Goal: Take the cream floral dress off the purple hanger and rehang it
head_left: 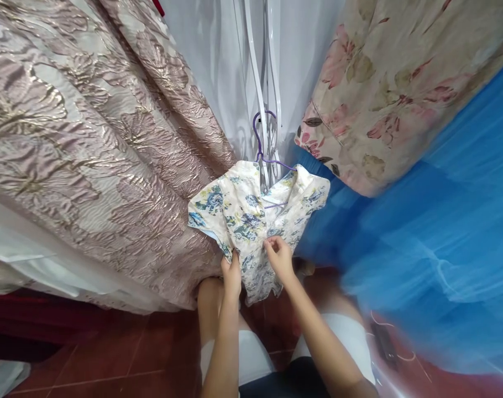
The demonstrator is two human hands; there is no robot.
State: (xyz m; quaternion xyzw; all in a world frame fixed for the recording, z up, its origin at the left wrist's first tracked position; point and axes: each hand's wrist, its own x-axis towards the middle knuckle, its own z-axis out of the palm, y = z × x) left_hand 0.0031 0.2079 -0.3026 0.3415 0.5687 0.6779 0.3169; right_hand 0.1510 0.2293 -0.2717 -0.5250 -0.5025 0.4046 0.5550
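In front of me a short-sleeved floral shirt (249,221), white with blue and yellow-green flowers, hangs on a purple hanger (256,132). The hanger's hook is up by some white rails (257,83). My left hand (231,273) is closed on the shirt's side, just below the sleeve on the left, with the thumb on top of the cloth. At the shirt's front opening, my right hand (278,255) pinches the edge of the cloth between thumb and fingers. Whether a button lies under those fingertips I cannot tell. The shirt's hem hangs above the floor, between my knees.
A pink and gold brocade fabric (143,138) hangs along the left. To the right are a beige floral cloth (384,105) and blue tulle (442,221). A dark box with a pale cord (384,342) lies on the red tiled floor (152,354).
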